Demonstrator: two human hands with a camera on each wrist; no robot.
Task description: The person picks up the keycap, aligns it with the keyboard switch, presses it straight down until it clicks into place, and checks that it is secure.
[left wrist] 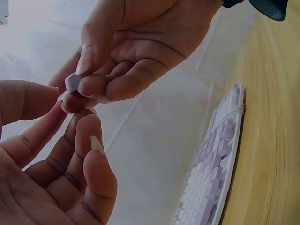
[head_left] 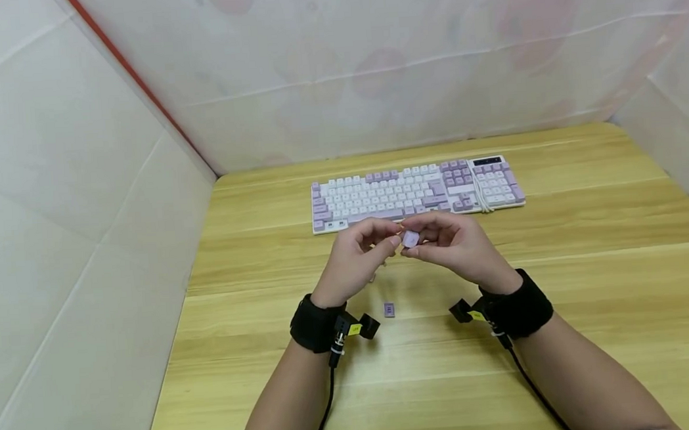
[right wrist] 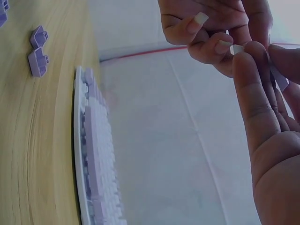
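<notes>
My right hand (head_left: 449,240) pinches a small lilac keycap (head_left: 410,238) between thumb and fingers, raised in front of the keyboard. In the left wrist view the keycap (left wrist: 73,82) shows at the right thumb's tip. Close on its other side is my left hand (head_left: 363,253), with bent fingers and the thumb tip a little apart from the cap. The fingertips of both hands meet around it. Behind the hands lies a white and lilac keyboard (head_left: 379,200), with bare key switches (head_left: 336,224) at its front left corner.
A loose purple keycap (head_left: 389,309) lies on the wooden table (head_left: 260,378) between the wrists. More loose keycaps (right wrist: 37,62) show in the right wrist view. A bundled white cable (head_left: 481,190) crosses the keyboard's right part. Pale sheets (head_left: 341,64) hang behind and beside the table.
</notes>
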